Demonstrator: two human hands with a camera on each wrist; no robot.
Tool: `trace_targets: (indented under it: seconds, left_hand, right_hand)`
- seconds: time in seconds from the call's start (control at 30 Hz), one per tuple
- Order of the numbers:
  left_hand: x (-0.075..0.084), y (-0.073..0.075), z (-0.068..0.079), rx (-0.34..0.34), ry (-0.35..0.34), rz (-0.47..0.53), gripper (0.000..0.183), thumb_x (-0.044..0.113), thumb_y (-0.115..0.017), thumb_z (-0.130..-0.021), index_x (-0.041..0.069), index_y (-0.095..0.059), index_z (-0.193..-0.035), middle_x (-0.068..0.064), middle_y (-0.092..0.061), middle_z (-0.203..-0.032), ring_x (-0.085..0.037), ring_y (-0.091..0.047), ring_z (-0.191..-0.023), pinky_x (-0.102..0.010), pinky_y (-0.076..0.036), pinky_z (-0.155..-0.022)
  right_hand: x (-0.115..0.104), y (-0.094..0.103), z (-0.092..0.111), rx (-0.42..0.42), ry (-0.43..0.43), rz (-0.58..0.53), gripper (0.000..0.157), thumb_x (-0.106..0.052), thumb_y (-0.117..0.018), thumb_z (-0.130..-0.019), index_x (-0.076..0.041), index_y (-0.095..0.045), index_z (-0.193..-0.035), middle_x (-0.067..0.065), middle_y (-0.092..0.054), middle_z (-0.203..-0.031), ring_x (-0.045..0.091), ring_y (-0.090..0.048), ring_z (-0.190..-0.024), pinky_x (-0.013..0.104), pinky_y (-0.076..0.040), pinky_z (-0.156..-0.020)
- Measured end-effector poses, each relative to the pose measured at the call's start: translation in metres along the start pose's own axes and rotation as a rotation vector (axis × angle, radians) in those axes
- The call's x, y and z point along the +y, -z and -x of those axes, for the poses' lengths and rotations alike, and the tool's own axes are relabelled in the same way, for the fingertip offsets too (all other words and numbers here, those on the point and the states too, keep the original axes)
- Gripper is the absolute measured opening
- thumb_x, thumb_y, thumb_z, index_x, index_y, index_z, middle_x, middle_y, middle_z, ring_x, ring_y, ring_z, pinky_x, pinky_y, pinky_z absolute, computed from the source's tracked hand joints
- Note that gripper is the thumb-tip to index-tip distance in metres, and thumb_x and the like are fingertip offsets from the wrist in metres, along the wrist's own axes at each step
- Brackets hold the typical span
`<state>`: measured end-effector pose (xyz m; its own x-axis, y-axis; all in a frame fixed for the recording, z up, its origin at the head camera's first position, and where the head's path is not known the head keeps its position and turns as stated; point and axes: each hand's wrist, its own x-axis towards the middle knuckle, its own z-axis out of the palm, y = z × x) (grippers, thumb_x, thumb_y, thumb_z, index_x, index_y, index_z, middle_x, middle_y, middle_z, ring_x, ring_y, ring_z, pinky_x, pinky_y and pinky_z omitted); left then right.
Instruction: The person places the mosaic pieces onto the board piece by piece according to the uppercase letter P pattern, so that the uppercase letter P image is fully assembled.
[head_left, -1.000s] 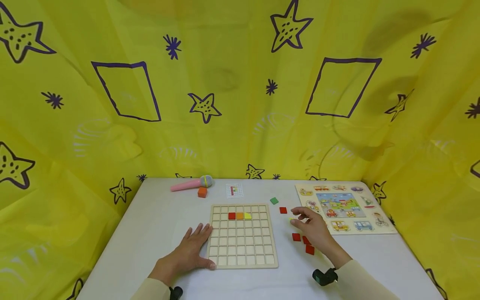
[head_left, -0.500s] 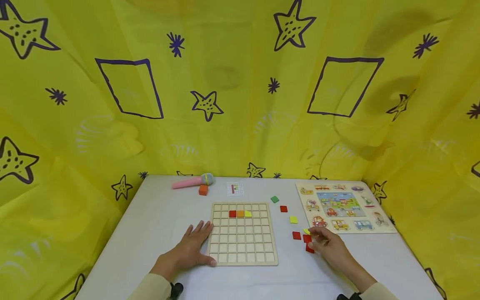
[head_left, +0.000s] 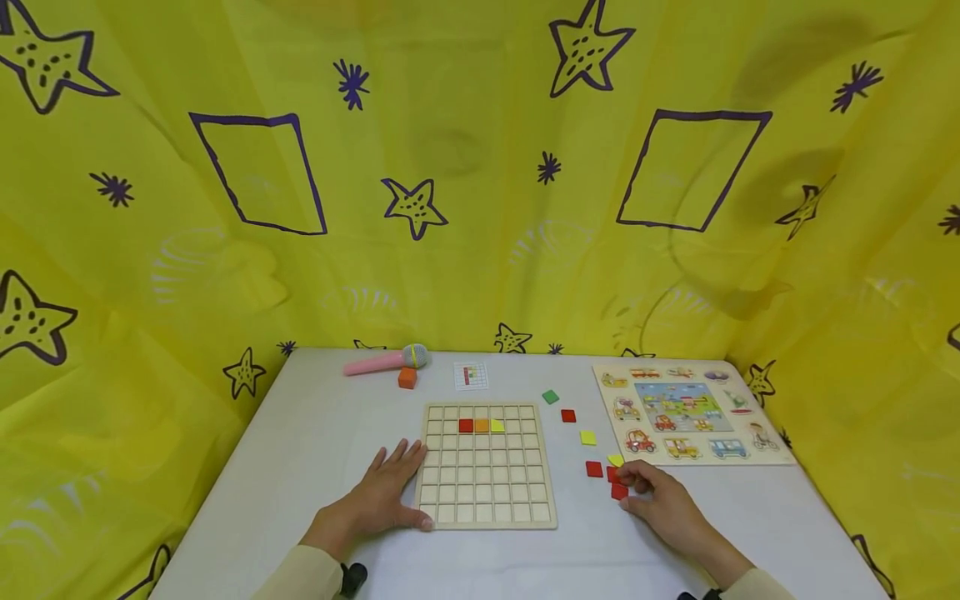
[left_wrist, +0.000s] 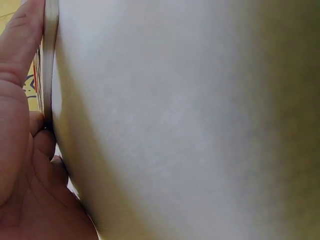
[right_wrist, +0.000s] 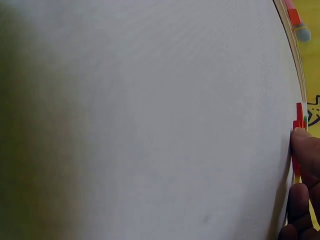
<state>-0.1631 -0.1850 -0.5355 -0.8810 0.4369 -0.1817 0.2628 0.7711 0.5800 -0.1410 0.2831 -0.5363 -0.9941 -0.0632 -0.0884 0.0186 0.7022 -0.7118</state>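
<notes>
In the head view my left hand [head_left: 378, 498] rests flat with spread fingers at the left edge of a wooden grid board [head_left: 483, 527]; its thumb touches the lower left corner. A red tile [head_left: 466, 426], an orange tile [head_left: 482, 426] and a yellow tile [head_left: 497, 426] sit side by side in the board's second row. Right of the board, my right hand [head_left: 666, 504] has curled fingers, with thumb and fingertips around the nearest red square tile [head_left: 618, 492]. Another red tile [head_left: 613, 475] lies just behind it, partly covered by the fingers. The right wrist view shows the thumb [right_wrist: 306, 147] against red tiles.
Loose pieces lie nearby: a red tile [head_left: 594, 469], another red tile [head_left: 568, 416], a yellow square [head_left: 588, 437], a yellow piece [head_left: 616, 460] and a green tile [head_left: 551, 397]. Behind stand a picture card [head_left: 471, 376], pink microphone [head_left: 375, 363], orange cube [head_left: 407, 378] and vehicle puzzle [head_left: 607, 400].
My right hand has moved from beside the yellow square toward me and to the right, down to the red tiles, and its fingers have closed in. The left hand stays on the board's edge.
</notes>
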Motion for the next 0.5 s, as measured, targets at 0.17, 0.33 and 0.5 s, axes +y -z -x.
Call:
trace_targets:
  seconds: [0.17, 0.33, 0.5]
  left_hand:
    - [0.0005, -0.0004, -0.0003, -0.002, 0.011, 0.002, 0.124, 0.054, -0.092, -0.073, 0.004, -0.027, -0.166, -0.013, -0.024, -0.175, -0.037, -0.011, -0.165, -0.061, -0.001, -0.132]
    - [0.0013, 0.0002, -0.0003, -0.004, 0.015, 0.003, 0.124, 0.054, -0.092, -0.073, 0.004, -0.027, -0.167, -0.013, -0.024, -0.175, -0.037, -0.011, -0.165, -0.061, -0.001, -0.132]
    - [0.0031, 0.0015, 0.0005, -0.005, 0.013, 0.006, 0.124, 0.054, -0.092, -0.073, 0.003, -0.027, -0.166, -0.014, -0.025, -0.175, -0.038, -0.011, -0.164, -0.062, -0.001, -0.132]
  right_hand:
    - [-0.0047, -0.0035, -0.0050, 0.047, 0.031, 0.026, 0.030, -0.007, -0.082, -0.089, -0.014, -0.071, -0.116, -0.003, -0.071, -0.109, 0.015, -0.061, -0.100, 0.026, -0.053, -0.087]
    - [-0.0064, -0.0045, -0.0071, 0.058, 0.031, 0.025, 0.028, -0.006, -0.082, -0.089, -0.013, -0.071, -0.114, -0.003, -0.070, -0.107, 0.016, -0.060, -0.100, 0.026, -0.052, -0.087]
    - [-0.0033, -0.0022, -0.0020, 0.033, 0.010, 0.009, 0.030, -0.009, -0.085, -0.087, -0.013, -0.071, -0.114, -0.003, -0.069, -0.105, 0.015, -0.059, -0.098, 0.025, -0.051, -0.085]
